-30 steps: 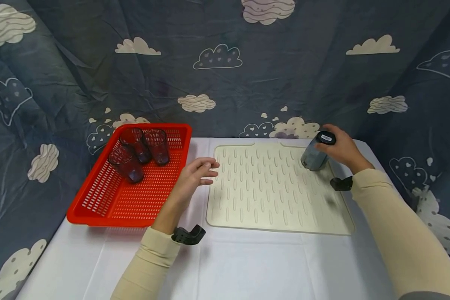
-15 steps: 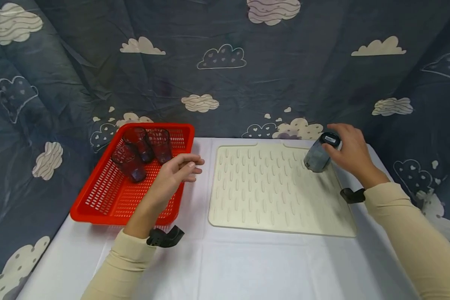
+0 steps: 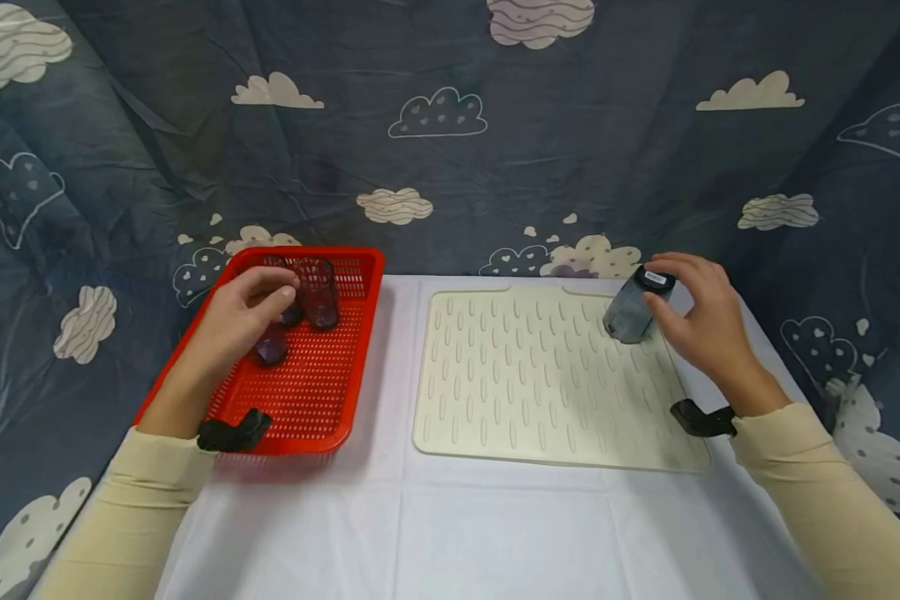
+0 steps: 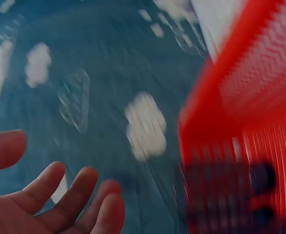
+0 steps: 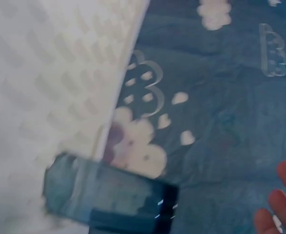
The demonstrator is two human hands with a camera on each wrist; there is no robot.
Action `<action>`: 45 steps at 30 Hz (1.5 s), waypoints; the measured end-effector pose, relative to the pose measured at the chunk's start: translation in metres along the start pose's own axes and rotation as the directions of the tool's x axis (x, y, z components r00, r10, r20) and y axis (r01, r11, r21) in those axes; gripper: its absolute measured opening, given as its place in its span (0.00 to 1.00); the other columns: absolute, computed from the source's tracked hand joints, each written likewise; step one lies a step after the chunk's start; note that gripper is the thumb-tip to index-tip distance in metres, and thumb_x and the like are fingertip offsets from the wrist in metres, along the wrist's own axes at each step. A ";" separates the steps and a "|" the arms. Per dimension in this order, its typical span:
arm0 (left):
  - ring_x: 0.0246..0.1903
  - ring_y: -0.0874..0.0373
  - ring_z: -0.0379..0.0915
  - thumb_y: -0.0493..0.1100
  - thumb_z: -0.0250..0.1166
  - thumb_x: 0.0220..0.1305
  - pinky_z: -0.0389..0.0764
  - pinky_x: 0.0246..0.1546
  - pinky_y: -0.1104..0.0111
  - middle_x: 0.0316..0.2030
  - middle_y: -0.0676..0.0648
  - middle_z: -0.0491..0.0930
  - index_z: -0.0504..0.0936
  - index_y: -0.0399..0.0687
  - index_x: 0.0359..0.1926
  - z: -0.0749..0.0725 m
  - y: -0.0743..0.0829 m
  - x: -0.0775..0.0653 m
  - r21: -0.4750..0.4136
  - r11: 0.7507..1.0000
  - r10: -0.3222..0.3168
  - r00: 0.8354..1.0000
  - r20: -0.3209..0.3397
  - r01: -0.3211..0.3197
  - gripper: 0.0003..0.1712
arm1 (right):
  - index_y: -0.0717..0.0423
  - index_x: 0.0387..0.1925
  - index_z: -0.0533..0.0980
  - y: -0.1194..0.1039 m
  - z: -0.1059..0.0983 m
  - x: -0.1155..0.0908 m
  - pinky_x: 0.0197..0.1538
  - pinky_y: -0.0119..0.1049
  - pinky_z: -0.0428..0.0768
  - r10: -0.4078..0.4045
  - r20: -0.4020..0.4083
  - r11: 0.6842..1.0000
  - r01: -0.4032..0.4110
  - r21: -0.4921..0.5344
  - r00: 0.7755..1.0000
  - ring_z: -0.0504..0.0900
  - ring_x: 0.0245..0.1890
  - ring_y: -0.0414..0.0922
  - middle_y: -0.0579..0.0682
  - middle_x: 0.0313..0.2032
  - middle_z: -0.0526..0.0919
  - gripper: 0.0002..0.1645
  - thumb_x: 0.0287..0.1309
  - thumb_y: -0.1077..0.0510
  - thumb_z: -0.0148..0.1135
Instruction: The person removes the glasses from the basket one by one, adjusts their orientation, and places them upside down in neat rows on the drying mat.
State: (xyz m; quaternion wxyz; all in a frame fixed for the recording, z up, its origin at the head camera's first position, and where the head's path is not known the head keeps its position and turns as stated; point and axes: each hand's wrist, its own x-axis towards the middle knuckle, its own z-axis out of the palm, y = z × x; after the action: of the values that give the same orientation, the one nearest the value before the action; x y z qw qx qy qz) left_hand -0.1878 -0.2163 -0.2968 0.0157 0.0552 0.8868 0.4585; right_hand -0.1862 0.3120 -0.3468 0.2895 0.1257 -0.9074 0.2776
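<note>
An upside-down dark tinted glass [image 3: 632, 310], with a white label on its base, stands at the far right of the cream ridged mat [image 3: 525, 383]. Just beside it is my right hand [image 3: 705, 325], its thumb and fingers spread. In the right wrist view, a gap separates the fingertips [image 5: 279, 204] from the glass [image 5: 113, 192]. Over the left side of the red basket [image 3: 356, 392] hovers my left hand [image 3: 236, 321], fingers loosely bent and holding nothing. It partly hides the purple glasses below it, while another purple glass [image 3: 318, 296] shows to their right.
A white cloth [image 3: 510, 533] covers the table under the basket and mat. Dark blue fabric [image 3: 570, 167] with cloud prints hangs behind and on both sides. The basket's raised red rim [image 3: 367, 333] stands left of the mat.
My left hand has moved left from between mat and basket to above the glasses. My right hand has let go of the upside-down glass and drawn slightly right.
</note>
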 end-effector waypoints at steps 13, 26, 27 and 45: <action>0.62 0.24 0.55 0.49 0.65 0.62 0.61 0.63 0.33 0.64 0.22 0.61 0.61 0.30 0.69 -0.029 -0.039 0.033 0.504 0.856 -0.082 0.993 -0.080 0.112 0.42 | 0.57 0.63 0.73 -0.029 0.011 -0.005 0.53 0.11 0.68 0.150 0.081 0.954 -0.166 0.249 0.985 0.65 0.56 0.18 0.58 0.63 0.73 0.26 0.64 0.62 0.63; 0.64 0.23 0.54 0.45 0.68 0.59 0.59 0.67 0.34 0.66 0.20 0.55 0.53 0.27 0.71 -0.019 -0.072 0.042 0.530 0.833 -0.166 0.985 -0.036 0.160 0.49 | 0.56 0.63 0.72 -0.039 0.043 -0.012 0.58 0.28 0.74 0.167 0.175 0.951 -0.205 0.231 0.970 0.73 0.60 0.45 0.55 0.65 0.72 0.24 0.66 0.60 0.60; 0.64 0.23 0.55 0.45 0.68 0.59 0.58 0.68 0.35 0.65 0.20 0.56 0.53 0.26 0.71 -0.018 -0.075 0.042 0.533 0.831 -0.163 0.986 -0.044 0.161 0.49 | 0.56 0.63 0.72 -0.039 0.044 -0.012 0.59 0.32 0.75 0.165 0.184 0.950 -0.206 0.233 0.969 0.73 0.62 0.50 0.56 0.65 0.72 0.24 0.66 0.60 0.60; 0.62 0.25 0.58 0.44 0.69 0.57 0.60 0.66 0.35 0.64 0.21 0.57 0.51 0.27 0.72 -0.021 -0.086 0.046 0.512 0.841 -0.179 0.983 -0.040 0.174 0.51 | 0.60 0.62 0.71 -0.042 0.063 -0.019 0.59 0.61 0.74 0.140 0.233 0.935 -0.206 0.288 0.962 0.72 0.62 0.62 0.62 0.63 0.72 0.24 0.65 0.63 0.61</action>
State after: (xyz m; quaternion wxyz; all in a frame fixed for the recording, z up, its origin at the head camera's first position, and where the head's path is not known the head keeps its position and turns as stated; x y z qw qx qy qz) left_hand -0.2428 -0.2779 -0.3538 0.0465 -0.0224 0.9781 0.2018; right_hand -0.1840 0.2428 -0.3830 0.1437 0.1172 -0.8856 0.4259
